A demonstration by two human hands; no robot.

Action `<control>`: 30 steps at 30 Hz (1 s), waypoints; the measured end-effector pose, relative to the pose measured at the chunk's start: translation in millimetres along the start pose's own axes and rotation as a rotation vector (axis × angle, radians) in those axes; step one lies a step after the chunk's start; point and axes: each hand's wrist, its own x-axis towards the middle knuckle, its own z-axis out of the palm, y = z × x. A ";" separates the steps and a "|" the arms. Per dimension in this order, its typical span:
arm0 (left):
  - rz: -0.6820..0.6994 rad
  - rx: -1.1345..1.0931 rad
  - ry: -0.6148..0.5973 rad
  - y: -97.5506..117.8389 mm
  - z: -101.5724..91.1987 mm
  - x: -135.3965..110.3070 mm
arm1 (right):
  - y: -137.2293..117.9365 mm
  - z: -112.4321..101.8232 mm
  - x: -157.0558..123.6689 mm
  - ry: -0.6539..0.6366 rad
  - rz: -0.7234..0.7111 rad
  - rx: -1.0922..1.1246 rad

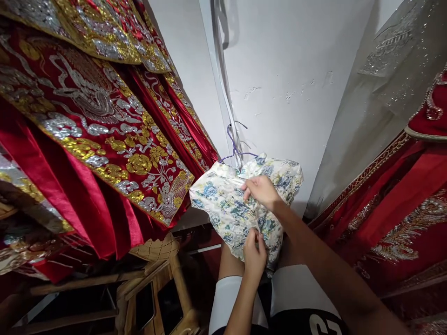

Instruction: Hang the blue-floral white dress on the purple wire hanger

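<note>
A white floral blouse (226,211) with blue and yellow flowers hangs in front of me on a purple hanger (234,148). My left hand (254,253) is closed, thumb and fingers pinching the front edge of the blouse low down. Higher up, near the collar, my right hand (260,190) is closed with its fingertips against the fabric at the front opening. Any button between the fingers is too small to make out. The hanger's hook rises above the collar beside a pale vertical strip (223,88).
Red garments with gold and silver embroidery (139,153) hang at the left. More red beaded clothing (394,218) and a sheer sparkling white fabric (394,79) hang at the right. Below left stands a wooden chair (178,284). A white wall (286,70) is behind the blouse.
</note>
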 end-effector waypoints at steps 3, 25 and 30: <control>0.026 0.088 -0.097 -3.6 5.1 0.5 | -18.9 -2.4 16.6 0.028 -0.123 0.110; 0.612 0.559 0.199 127.5 -105.7 148.2 | 22.4 6.7 0.3 0.030 -0.311 0.040; 0.622 0.537 0.104 129.7 -112.0 147.1 | 20.9 9.4 2.9 0.008 -0.334 0.109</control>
